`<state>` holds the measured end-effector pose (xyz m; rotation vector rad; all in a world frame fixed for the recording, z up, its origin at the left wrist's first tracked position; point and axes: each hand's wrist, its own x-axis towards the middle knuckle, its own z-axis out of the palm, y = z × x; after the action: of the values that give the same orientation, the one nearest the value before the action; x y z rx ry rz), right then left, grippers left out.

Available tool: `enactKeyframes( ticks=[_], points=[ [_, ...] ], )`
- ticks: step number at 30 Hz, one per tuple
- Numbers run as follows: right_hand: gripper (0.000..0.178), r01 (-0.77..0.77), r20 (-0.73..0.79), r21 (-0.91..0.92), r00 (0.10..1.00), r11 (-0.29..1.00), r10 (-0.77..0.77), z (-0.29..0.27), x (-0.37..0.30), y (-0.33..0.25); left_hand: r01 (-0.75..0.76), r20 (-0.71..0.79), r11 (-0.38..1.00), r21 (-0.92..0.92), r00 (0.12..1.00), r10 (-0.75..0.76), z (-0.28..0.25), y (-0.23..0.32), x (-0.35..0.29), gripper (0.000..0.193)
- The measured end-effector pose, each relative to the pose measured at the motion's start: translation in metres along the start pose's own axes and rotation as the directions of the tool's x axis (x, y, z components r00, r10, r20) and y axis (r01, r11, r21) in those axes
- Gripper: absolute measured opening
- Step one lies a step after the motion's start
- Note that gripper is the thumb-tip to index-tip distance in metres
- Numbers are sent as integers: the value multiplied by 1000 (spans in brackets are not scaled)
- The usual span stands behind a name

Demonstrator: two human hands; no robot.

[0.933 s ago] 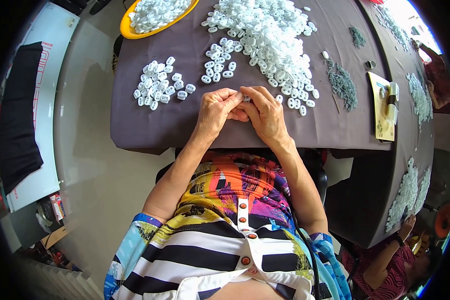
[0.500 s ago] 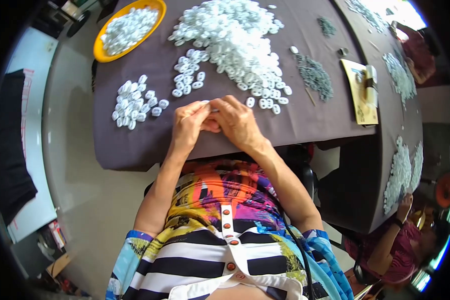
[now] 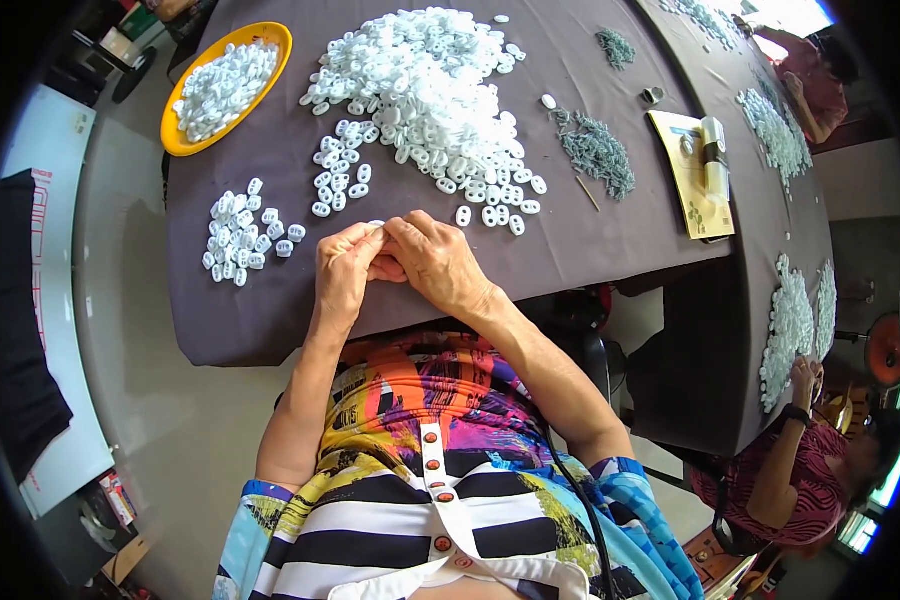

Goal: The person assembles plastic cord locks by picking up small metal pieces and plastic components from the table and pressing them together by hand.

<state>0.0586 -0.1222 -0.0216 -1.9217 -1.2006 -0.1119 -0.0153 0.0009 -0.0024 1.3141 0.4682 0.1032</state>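
My left hand [image 3: 342, 268] and my right hand [image 3: 438, 262] meet at the near side of the table, fingertips pinched together. A sliver of a white oval plastic piece [image 3: 376, 223] shows at the left fingertips; the fingers cover the rest. Whatever the right fingers pinch is hidden. Beyond my hands lies a large heap of white oval two-holed plastic pieces [image 3: 415, 85]. A smaller loose group [image 3: 338, 165] lies nearer, and another small pile [image 3: 238, 235] sits left of my left hand.
An orange-yellow tray [image 3: 174, 135] of white pieces stands far left. Right of the heap are small grey parts [image 3: 598, 152], a thin stick [image 3: 588, 193] and a yellow card with a clear tube [image 3: 715, 165]. Other people [image 3: 790, 470] sit at the table's right side.
The whole view has shifted, so the table and its piles appear farther left and mostly lower. My hands stay pinched together at the same part of the table.
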Motion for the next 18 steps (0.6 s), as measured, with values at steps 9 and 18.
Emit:
enactKeyframes(
  ticks=[9, 18],
  points=[
    [22, -32, -12, 178, 999, 984, 35, -19, 7, -6, -23, -75, 999, -38, 997, 20, 4, -6, -2, 23],
    [10, -355, -277, -315, 921, 880, 272, -152, -9, 79, 30, -111, 961, 274, 994, 0, -21, 12, -6, 23]
  ],
)
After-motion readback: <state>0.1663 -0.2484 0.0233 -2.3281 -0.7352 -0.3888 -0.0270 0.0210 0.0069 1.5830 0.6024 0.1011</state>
